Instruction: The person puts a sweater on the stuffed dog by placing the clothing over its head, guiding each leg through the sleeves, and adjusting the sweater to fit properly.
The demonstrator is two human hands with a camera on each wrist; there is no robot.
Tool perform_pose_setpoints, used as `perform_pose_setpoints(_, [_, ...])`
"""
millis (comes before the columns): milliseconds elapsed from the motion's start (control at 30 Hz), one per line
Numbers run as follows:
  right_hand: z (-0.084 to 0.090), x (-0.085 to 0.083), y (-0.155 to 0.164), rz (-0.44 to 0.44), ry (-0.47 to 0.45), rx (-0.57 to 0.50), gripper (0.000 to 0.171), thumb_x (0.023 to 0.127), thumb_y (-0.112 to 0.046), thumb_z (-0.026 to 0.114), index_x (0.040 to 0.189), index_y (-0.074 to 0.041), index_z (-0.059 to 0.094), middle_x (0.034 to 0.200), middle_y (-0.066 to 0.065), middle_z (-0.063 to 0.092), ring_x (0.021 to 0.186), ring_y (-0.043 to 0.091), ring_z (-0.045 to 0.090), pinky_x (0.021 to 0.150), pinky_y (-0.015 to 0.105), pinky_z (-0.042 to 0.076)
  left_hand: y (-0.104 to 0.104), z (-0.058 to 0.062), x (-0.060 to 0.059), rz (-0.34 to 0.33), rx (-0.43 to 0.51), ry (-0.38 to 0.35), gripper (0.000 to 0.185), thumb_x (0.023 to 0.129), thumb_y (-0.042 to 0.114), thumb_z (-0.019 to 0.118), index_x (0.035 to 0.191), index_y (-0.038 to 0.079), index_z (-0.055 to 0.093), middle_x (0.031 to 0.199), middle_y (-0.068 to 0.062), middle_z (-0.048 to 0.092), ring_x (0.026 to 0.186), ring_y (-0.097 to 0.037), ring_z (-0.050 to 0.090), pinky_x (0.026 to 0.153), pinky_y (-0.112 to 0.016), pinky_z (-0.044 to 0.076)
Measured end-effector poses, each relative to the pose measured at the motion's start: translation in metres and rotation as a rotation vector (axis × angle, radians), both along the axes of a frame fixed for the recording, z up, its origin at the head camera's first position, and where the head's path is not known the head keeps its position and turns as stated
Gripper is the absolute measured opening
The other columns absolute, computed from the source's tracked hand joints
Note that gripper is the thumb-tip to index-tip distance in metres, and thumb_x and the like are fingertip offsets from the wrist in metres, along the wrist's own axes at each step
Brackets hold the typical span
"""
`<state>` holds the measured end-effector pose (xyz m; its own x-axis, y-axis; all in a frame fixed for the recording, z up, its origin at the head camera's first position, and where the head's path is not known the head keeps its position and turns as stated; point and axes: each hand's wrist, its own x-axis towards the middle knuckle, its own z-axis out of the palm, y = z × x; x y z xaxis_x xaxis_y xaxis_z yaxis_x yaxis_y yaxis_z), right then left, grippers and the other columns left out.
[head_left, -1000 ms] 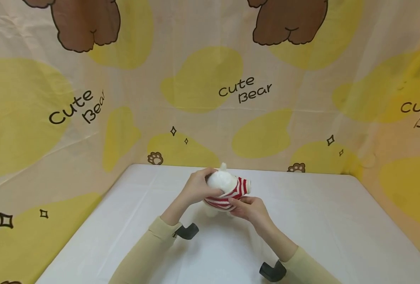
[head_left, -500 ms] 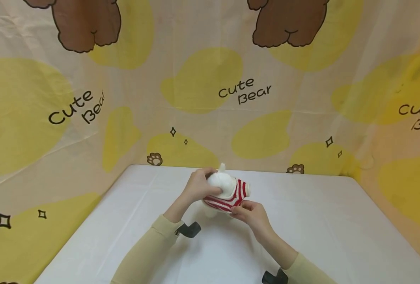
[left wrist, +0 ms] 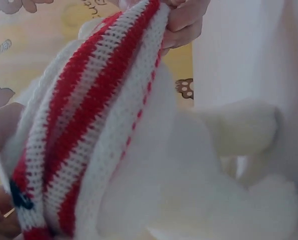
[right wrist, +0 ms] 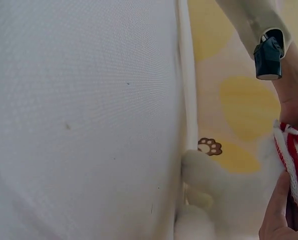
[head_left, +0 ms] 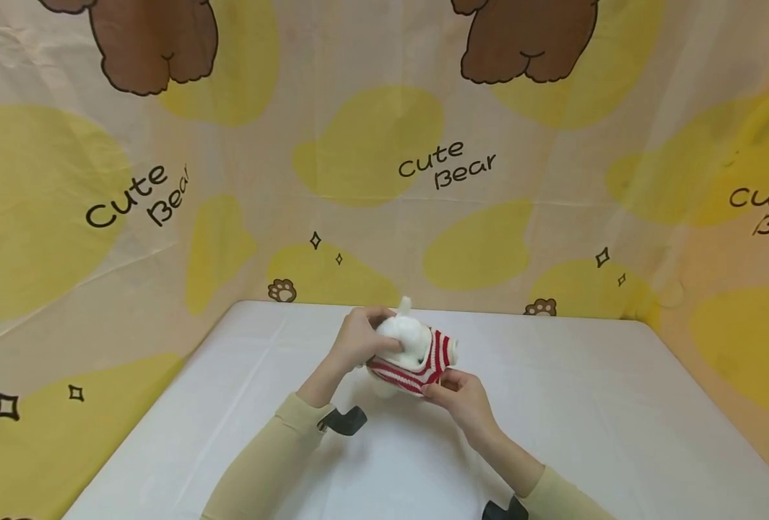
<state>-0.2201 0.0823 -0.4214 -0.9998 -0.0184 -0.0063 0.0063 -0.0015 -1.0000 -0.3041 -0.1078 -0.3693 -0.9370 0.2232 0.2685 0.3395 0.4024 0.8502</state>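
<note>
White worktop [head_left: 618, 404], faintly creased cover. Behind and both sides: cream backdrop cloth [head_left: 371, 238], yellow blobs, brown bears, "Cute Bear" lettering. Even, soft light.

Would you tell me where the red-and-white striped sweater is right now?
In the head view, the striped sweater sits mid-table on the white plush toy, between the left hand and right hand.

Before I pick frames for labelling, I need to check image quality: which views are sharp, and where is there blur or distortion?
Head view: evenly lit, sharp, wide-angle bending at the edges; the plush toy and striped sweater read clearly. Left wrist view: the sweater fills the frame, knit sharp, white fur overexposed and soft. Right wrist view: the table dominates, the toy blurred, the fingers cropped.
</note>
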Motion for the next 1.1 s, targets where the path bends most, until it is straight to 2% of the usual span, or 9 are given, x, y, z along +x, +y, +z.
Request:
perform_pose_setpoints(200, [0.0005,0.0004,-0.0004,-0.014,-0.004,-0.028,0.026,0.081,-0.001,0.066,0.104,0.012,0.063,0.088,0.011,0.070,0.074,0.014,0.067,0.073,0.030,0.057,0.0013,-0.0009,-0.0013,0.022,0.046,-0.023,0.031,0.063,0.010,0.080,0.093,0.010,0.071,0.094,-0.004,0.071,0.085,-0.018,0.062,0.076,-0.035,0.052])
perform_pose_setpoints(533, [0.0005,-0.0002,0.0006,0.017,-0.010,0.029,0.017,0.079,-0.002,0.069,0.090,0.010,0.063,0.079,0.010,0.071,0.071,0.014,0.067,0.070,0.030,0.057,0.0014,0.0012,0.0022,0.071,0.102,-0.061,0.029,0.062,0.010,0.080,0.089,0.008,0.072,0.091,-0.006,0.070,0.083,-0.019,0.060,0.069,-0.030,0.050])
perform_pose_setpoints(900, [-0.0050,0.0024,-0.0041,0.028,0.002,0.098,0.026,0.078,-0.002,0.069,0.099,0.013,0.064,0.082,0.016,0.072,0.070,0.016,0.069,0.070,0.033,0.057,0.0009,-0.0006,0.0041,0.075,0.170,-0.105,0.030,0.060,0.005,0.080,0.089,0.006,0.072,0.092,-0.006,0.070,0.086,-0.017,0.060,0.074,-0.032,0.053])
perform_pose_setpoints(1000, [-0.0042,0.0011,-0.0051,0.031,-0.030,0.069,0.032,0.079,-0.003,0.067,0.106,0.013,0.061,0.088,0.016,0.071,0.073,0.015,0.068,0.072,0.034,0.057,0.0012,-0.0001,0.0053,0.055,0.160,-0.098,0.032,0.060,0.004,0.080,0.091,0.006,0.071,0.094,-0.006,0.070,0.087,-0.018,0.061,0.076,-0.032,0.053])
perform_pose_setpoints(1100, [-0.0008,-0.0002,-0.0050,0.056,-0.078,-0.020,0.042,0.082,-0.005,0.064,0.119,0.013,0.053,0.102,0.017,0.068,0.082,0.016,0.067,0.077,0.033,0.056,0.0014,0.0025,0.0075,0.036,0.110,-0.071,0.035,0.062,0.007,0.081,0.095,0.007,0.070,0.098,-0.006,0.070,0.090,-0.019,0.061,0.081,-0.035,0.053])
